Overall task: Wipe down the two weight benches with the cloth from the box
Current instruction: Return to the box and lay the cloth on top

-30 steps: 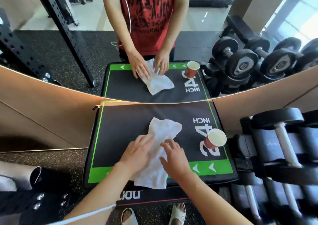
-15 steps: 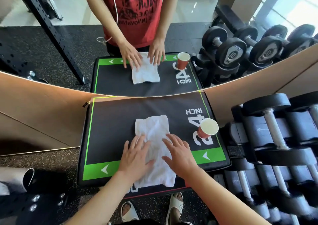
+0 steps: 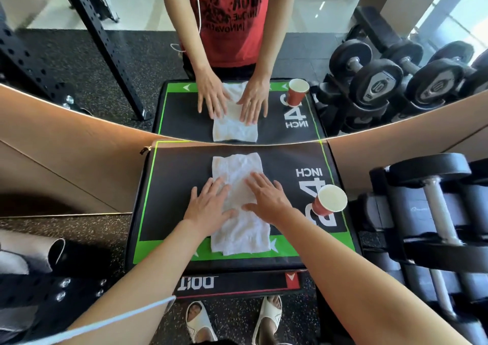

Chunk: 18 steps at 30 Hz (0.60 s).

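Observation:
A white cloth (image 3: pixel 237 170) lies flattened lengthwise on top of a black box with green edging (image 3: pixel 174 186) marked "24 INCH". My left hand (image 3: pixel 210 207) presses flat on the cloth's left side, fingers straight and spread. My right hand (image 3: pixel 266 197) presses flat on its right side in the same way. No weight bench is plainly in view. A wall mirror behind the box repeats the box, the cloth and both hands.
A red paper cup (image 3: pixel 330 202) stands on the box's right edge, close to my right hand. A rack of black dumbbells (image 3: pixel 433 207) fills the right side. Black padded equipment with bolts (image 3: pixel 52 286) sits at the lower left. My sandalled feet (image 3: pixel 232 321) stand before the box.
The cloth has been spread from a crumpled strip into a flat rectangle. Both hands have slid forward along it and their fingers have straightened.

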Motion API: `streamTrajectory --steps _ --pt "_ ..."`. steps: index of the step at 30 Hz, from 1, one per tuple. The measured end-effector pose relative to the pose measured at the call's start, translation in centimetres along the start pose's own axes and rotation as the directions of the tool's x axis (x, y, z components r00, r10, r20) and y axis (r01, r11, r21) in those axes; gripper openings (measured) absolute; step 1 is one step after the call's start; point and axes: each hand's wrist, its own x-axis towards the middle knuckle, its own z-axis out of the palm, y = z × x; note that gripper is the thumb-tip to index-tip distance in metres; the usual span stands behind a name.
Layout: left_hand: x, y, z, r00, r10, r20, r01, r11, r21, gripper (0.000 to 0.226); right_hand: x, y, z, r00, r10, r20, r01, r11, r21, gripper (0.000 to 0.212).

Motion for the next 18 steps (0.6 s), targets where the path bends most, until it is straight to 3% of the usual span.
streamTrajectory --steps 4,7,13,18 --pt "-5.1 1.1 1.0 0.963 0.162 -0.214 -0.168 0.986 -0.011 0.039 -4.4 -1.5 1.7 0.975 -0.126 -0.181 0.136 0.99 0.042 0.047" --pt "-9.1 1.7 3.0 0.955 0.192 -0.228 -0.216 0.972 -0.088 0.024 -8.8 -2.5 3.7 0.964 -0.214 -0.16 0.238 0.959 0.152 0.023" --pt "-10.5 2.8 4.8 0.969 0.1 -0.227 -0.139 0.976 -0.165 0.025 -12.2 -1.8 4.7 0.988 -0.073 -0.138 0.098 0.978 0.184 0.015" --pt "-10.3 3.1 5.0 0.949 0.121 -0.291 -0.172 0.973 -0.156 0.023 -12.7 -1.2 4.0 0.992 -0.081 -0.101 0.091 0.99 0.105 0.02"
